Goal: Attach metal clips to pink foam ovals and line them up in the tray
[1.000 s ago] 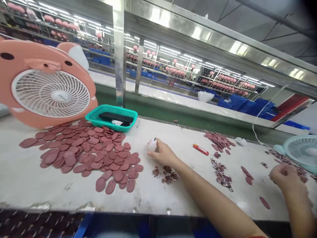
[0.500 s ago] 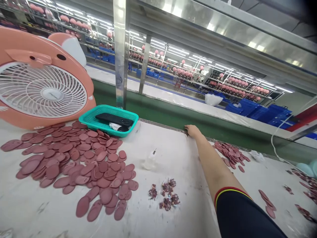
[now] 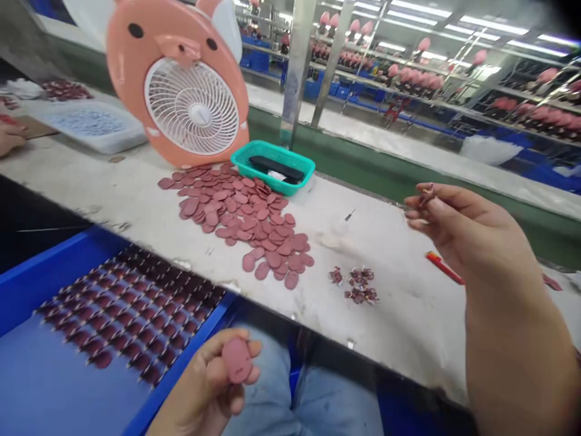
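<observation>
In the head view, my left hand (image 3: 204, 384) pinches one flat dusty-red oval piece (image 3: 236, 360) with small holes, in front of the table edge. My right hand (image 3: 472, 230) is raised over the right part of the table, its thumb and fingertips closed on a small brown-red piece (image 3: 426, 194); its exact kind is unclear. A large heap of similar red ovals (image 3: 254, 212) spreads across the table. Small bundles of brown pieces (image 3: 361, 284) lie between the heap and my right hand. A red marker-like object (image 3: 445, 267) rests beside my right wrist.
A pig-shaped fan (image 3: 181, 36) and a green basket (image 3: 310, 172) with dark items stand behind the heap. At lower left, a blue crate (image 3: 40, 375) holds rows of dark red pieces. Another person's hand (image 3: 9, 138) is by a white tray (image 3: 118, 142) at far left.
My right hand has come back from the table's far edge and now shows a small brown-red piece in its fingers. The view has swung left, bringing in my left hand with an oval piece.
</observation>
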Tool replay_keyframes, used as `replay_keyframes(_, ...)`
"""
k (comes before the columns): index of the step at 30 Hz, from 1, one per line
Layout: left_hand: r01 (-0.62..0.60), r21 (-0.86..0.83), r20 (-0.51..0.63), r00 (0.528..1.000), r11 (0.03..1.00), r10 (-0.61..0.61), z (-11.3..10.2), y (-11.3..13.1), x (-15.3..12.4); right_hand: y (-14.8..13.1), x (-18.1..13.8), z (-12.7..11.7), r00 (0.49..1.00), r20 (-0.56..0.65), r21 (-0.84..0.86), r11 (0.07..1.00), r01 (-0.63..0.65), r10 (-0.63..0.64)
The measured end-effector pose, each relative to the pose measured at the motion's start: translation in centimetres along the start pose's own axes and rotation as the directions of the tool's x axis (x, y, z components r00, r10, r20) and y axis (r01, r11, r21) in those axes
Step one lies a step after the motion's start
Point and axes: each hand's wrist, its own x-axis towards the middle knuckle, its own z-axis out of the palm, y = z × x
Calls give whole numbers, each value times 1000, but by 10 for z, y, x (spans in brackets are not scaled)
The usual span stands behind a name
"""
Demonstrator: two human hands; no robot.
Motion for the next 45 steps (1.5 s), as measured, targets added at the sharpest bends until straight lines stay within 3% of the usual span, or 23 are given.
replay_keyframes(2, 14, 4, 14, 1000, 1000, -14, 5, 0, -11, -27, -56, 32, 986, 166, 213, 977, -5, -31)
replay_keyframes(6, 45, 27, 23, 999, 999, -46, -3, -1, -25, -55, -145, 95, 875, 484, 314, 939, -139, -32)
replay_keyframes(8, 57, 37, 61, 996, 998, -59, -8, -2, -29, -58, -168, 115, 845, 533, 289, 949, -125, -51)
replay_keyframes(10, 61, 48, 113, 991, 997, -66, -12, -2, -30, -58, -179, 125, 849, 522, 267, 961, -65, -87)
replay_keyframes(21, 113, 32, 230, 966, 993, -117, -18, 0, -33, -67, -185, 126, 821, 520, 186, 969, 162, -237)
replay_keyframes(36, 152, 66, 198, 967, 986, -163, -19, -6, -33, -71, -179, 120, 760, 566, 205, 947, 246, -319)
replay_keyframes(45, 177, 67, 182, 965, 982, -187, -22, -9, -31, -72, -176, 118, 713, 571, 189, 910, 369, -407)
